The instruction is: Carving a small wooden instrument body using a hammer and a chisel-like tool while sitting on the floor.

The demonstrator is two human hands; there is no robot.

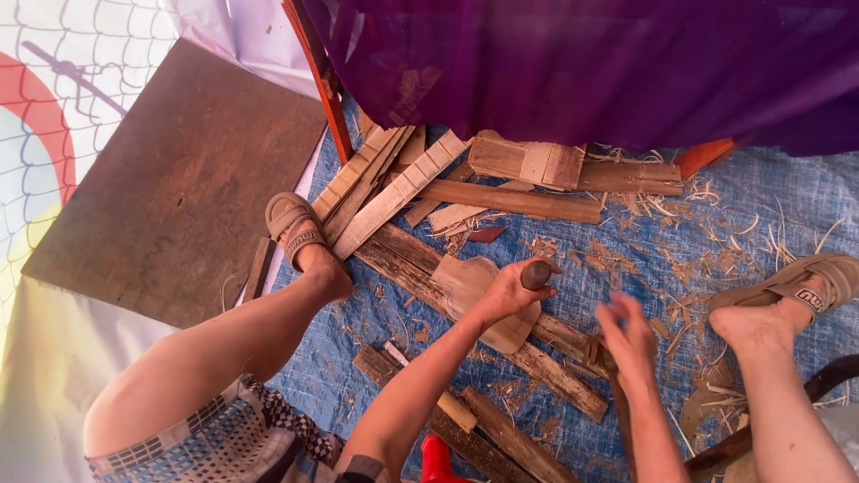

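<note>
My left hand (517, 284) grips the dark round end of a carved wooden piece (472, 284), a flat pale paddle-shaped blank standing on a long rough plank (407, 262). My right hand (628, 338), blurred, is closed around the handle of a dark tool (617, 398) that runs down toward me, just right of the blank. My two sandalled feet (300, 234) rest on the blue tarp on either side.
Wood strips and planks (394, 183) are piled at the back under a purple cloth (582, 63). A brown board (179, 188) lies at the left. Shavings (680, 268) litter the blue tarp (752, 206). A red object (437, 461) sits near my lap.
</note>
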